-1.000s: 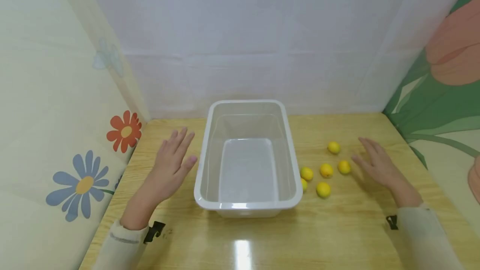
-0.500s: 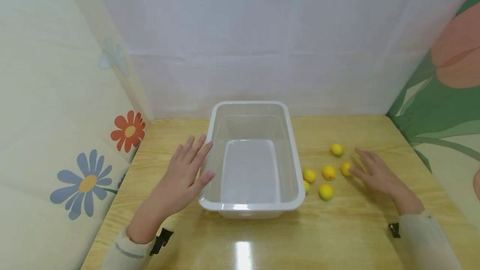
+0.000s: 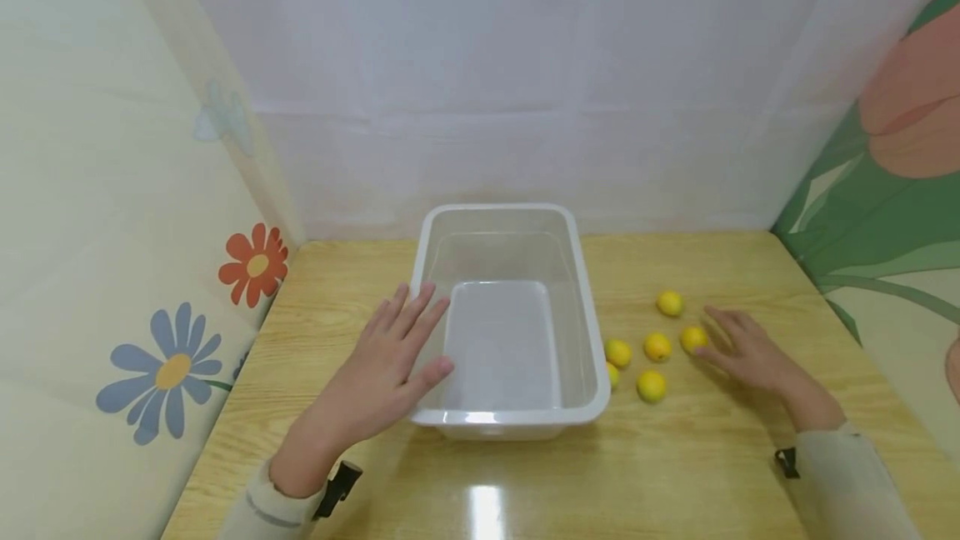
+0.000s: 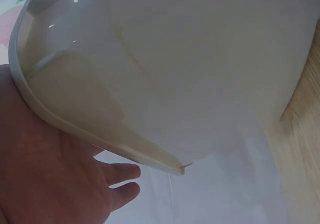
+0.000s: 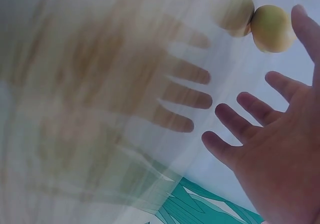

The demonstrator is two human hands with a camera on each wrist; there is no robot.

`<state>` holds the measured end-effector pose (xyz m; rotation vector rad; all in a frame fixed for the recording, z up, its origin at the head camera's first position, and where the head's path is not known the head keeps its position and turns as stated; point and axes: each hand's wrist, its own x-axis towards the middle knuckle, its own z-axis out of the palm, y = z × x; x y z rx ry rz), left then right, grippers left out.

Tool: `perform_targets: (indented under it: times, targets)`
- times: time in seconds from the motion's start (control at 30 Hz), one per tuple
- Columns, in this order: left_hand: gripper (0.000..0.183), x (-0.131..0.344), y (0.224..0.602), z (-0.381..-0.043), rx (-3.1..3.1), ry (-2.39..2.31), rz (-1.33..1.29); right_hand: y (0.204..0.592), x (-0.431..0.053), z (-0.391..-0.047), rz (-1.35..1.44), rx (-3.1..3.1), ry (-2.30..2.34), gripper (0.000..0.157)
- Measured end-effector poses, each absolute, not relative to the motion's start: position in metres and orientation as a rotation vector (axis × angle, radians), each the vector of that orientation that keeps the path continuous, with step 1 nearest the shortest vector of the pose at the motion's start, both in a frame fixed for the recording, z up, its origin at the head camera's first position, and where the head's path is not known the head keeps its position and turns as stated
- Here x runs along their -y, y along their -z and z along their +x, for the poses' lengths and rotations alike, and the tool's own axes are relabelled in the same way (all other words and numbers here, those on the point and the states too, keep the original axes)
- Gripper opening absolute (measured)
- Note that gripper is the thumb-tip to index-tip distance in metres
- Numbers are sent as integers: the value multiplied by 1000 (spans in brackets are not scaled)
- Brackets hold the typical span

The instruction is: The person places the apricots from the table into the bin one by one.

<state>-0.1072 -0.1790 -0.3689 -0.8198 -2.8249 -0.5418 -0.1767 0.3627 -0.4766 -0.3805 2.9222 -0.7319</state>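
At a wood-grain table (image 3: 675,473), beside a flower-print hanging (image 3: 52,190) at far left, a person's left hand (image 3: 386,369) spreads its fingers apart over the near left rim of a pale plastic basin (image 3: 512,417), gripping nothing; whether it touches the rim cannot be told. Just right of the basin, small yellow citrus fruits (image 3: 657,347) lie loosely grouped on the tabletop, one of them partly hidden by the rim. Farther right, the right hand (image 3: 757,361) holds low with thumb and fingers apart, the thumb overlapping the rightmost citrus (image 3: 692,335) from above; contact is unclear. A leaf-and-tulip-print hanging (image 3: 900,215) closes the right side. Good handling here probably means setting thumb and fingertips on opposite sides of that fruit and pinching gently, since round citrus may roll into its neighbors, while a light left palm could steady the basin. By count: one table, one basin, six citrus fruits, two bare hands, two pale sleeves (image 3: 847,477) and two printed hangings.
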Motion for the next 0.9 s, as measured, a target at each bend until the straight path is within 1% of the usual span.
perform_targets:
  times: [0.43, 0.6, 0.9]
  targets:
    - [77, 174, 364, -105, 2892, 525, -825, 474, -364, -178, -385, -2890, 706, 79]
    - [79, 168, 362, -104, 2903, 518, -834, 472, -362, -179, -420, -2901, 702, 73]
    - [84, 162, 363, -103, 2955, 488, -751, 476, -358, -180, -428, -2918, 682, 62]
